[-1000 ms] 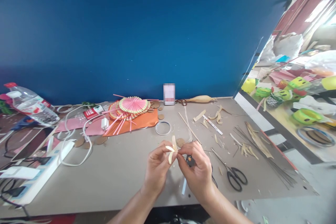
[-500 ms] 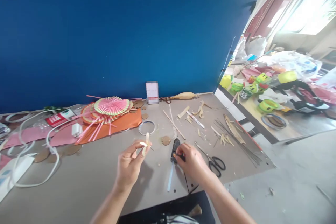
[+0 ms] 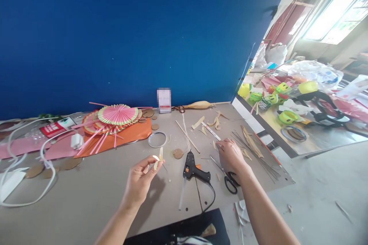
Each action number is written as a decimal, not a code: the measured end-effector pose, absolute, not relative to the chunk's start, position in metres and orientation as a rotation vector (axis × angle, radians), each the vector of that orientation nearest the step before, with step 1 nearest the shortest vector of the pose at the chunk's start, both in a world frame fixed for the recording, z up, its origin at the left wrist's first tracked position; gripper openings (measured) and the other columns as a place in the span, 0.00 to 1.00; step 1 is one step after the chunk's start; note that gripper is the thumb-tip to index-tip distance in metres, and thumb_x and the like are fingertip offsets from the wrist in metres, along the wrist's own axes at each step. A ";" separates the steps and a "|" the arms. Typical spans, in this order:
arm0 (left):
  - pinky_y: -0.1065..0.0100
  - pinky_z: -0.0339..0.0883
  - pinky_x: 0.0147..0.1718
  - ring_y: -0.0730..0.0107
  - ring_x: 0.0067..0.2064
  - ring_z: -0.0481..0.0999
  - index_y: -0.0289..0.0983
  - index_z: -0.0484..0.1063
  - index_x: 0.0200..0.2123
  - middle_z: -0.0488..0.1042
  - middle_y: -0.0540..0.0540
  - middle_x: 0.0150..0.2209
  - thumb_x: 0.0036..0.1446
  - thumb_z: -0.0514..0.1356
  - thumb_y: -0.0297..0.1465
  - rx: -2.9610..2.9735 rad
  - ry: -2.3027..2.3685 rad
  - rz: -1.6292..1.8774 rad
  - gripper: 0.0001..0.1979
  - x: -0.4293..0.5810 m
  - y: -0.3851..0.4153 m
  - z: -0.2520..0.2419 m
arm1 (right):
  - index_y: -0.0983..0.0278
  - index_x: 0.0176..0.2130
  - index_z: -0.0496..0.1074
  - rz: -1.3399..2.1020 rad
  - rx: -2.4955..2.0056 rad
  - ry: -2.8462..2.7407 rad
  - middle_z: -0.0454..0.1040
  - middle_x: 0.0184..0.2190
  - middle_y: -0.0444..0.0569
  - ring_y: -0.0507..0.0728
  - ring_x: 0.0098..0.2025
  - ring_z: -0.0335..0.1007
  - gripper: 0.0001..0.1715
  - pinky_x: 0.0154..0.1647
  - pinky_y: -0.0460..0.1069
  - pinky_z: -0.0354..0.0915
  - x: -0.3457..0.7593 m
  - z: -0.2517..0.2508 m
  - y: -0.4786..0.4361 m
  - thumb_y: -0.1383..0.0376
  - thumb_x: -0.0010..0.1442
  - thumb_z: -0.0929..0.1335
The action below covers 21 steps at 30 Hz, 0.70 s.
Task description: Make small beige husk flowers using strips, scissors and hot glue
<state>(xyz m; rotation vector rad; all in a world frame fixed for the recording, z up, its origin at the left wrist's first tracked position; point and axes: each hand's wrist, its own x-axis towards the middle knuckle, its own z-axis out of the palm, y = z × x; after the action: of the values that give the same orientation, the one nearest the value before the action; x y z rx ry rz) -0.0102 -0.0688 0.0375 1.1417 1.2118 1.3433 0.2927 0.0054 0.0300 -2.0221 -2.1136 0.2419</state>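
My left hand [image 3: 139, 182] is closed in a pinch on a small flower of pale dried-husk petals [image 3: 160, 155], with a thin wire end sticking out below it. My right hand [image 3: 231, 155] reaches over the table, fingers stretched forward and down. Its fingertips are beside a small loose husk piece [image 3: 214, 145]; whether they touch it I cannot tell. The black glue gun [image 3: 197, 170] lies on its side, a clear glue stick [image 3: 182, 195] jutting from its back. Black-handled scissors [image 3: 230, 183] lie just below my right hand.
Husk strips [image 3: 251, 141] and thin wires [image 3: 267, 160] lie at the right, near a white marked strip [image 3: 211, 131]. A roll of tape [image 3: 157, 139], pink paper fans [image 3: 119, 116] and a white cable [image 3: 46, 153] are at the left. A blue panel [image 3: 138, 38] stands behind.
My right hand has let go of the glue gun and moved right and away from me, to the loose husk pieces. The left hand still holds the husk flower.
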 end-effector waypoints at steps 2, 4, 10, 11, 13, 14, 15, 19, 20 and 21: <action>0.69 0.60 0.43 0.71 0.36 0.69 0.36 0.71 0.26 0.70 0.50 0.28 0.47 0.61 0.33 1.111 1.215 1.340 0.06 -0.011 -0.069 0.036 | 0.61 0.33 0.75 0.259 -2.002 -2.154 0.70 0.35 0.50 0.56 0.40 0.62 0.14 0.40 0.45 0.54 0.292 0.029 0.006 0.73 0.52 0.63; 0.70 0.60 0.43 0.71 0.36 0.69 0.36 0.72 0.27 0.70 0.50 0.28 0.47 0.61 0.34 1.095 1.218 1.333 0.06 -0.010 -0.069 0.035 | 0.61 0.31 0.74 0.275 -1.976 -2.171 0.70 0.34 0.49 0.56 0.40 0.62 0.12 0.41 0.46 0.54 0.290 0.028 0.005 0.72 0.52 0.63; 0.71 0.60 0.42 0.71 0.35 0.69 0.36 0.71 0.25 0.70 0.50 0.27 0.46 0.62 0.34 1.091 1.199 1.327 0.07 -0.003 -0.066 0.039 | 0.63 0.22 0.72 0.372 -1.890 -2.068 0.69 0.28 0.49 0.56 0.37 0.62 0.10 0.44 0.48 0.53 0.285 0.025 0.006 0.71 0.50 0.64; 0.71 0.60 0.42 0.71 0.35 0.69 0.36 0.71 0.25 0.70 0.50 0.27 0.46 0.62 0.34 1.094 1.196 1.329 0.07 -0.002 -0.066 0.039 | 0.63 0.21 0.72 0.399 -1.875 -2.029 0.69 0.28 0.49 0.56 0.37 0.62 0.10 0.44 0.48 0.53 0.284 0.026 0.006 0.71 0.50 0.64; 0.70 0.61 0.42 0.71 0.35 0.70 0.35 0.71 0.24 0.70 0.50 0.26 0.46 0.62 0.34 1.107 1.197 1.330 0.07 0.001 -0.065 0.039 | 0.64 0.22 0.72 0.452 -1.846 -1.921 0.69 0.28 0.49 0.56 0.37 0.62 0.10 0.44 0.49 0.53 0.282 0.028 0.004 0.70 0.51 0.63; 0.70 0.61 0.42 0.70 0.35 0.70 0.35 0.71 0.24 0.70 0.50 0.26 0.46 0.62 0.34 1.115 1.195 1.328 0.07 0.002 -0.064 0.039 | 0.64 0.24 0.72 0.481 -1.830 -1.856 0.69 0.29 0.50 0.57 0.37 0.61 0.10 0.43 0.49 0.54 0.280 0.030 0.003 0.69 0.51 0.62; 0.69 0.61 0.42 0.69 0.35 0.70 0.35 0.71 0.24 0.70 0.50 0.26 0.47 0.62 0.33 1.121 1.190 1.325 0.07 0.004 -0.064 0.039 | 0.64 0.26 0.72 0.520 -1.810 -1.790 0.69 0.30 0.50 0.56 0.37 0.62 0.10 0.42 0.49 0.55 0.276 0.033 0.001 0.67 0.52 0.62; 0.65 0.60 0.45 0.63 0.40 0.72 0.35 0.71 0.25 0.72 0.47 0.29 0.48 0.61 0.33 1.150 1.136 1.315 0.07 0.013 -0.065 0.042 | 0.65 0.30 0.70 0.857 -1.629 -1.614 0.68 0.25 0.47 0.52 0.26 0.61 0.12 0.28 0.47 0.59 0.247 0.044 -0.011 0.60 0.52 0.62; 0.64 0.59 0.45 0.62 0.42 0.71 0.35 0.71 0.25 0.73 0.46 0.31 0.48 0.61 0.33 1.164 1.123 1.304 0.07 0.016 -0.065 0.044 | 0.65 0.29 0.70 0.973 -1.559 -1.600 0.67 0.22 0.45 0.51 0.23 0.59 0.13 0.25 0.46 0.58 0.237 0.047 -0.014 0.58 0.52 0.62; 0.64 0.58 0.46 0.61 0.44 0.71 0.35 0.71 0.25 0.73 0.45 0.33 0.48 0.61 0.32 1.173 1.109 1.289 0.06 0.018 -0.066 0.046 | 0.66 0.29 0.69 1.079 -1.495 -1.586 0.65 0.21 0.44 0.49 0.20 0.57 0.14 0.22 0.45 0.58 0.228 0.050 -0.018 0.57 0.51 0.63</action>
<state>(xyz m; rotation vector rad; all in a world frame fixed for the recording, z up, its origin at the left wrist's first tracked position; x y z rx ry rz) 0.0181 -0.0656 0.0462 1.1730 1.1086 1.2888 0.2277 -0.0179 0.0497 -1.4946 -1.5862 1.0786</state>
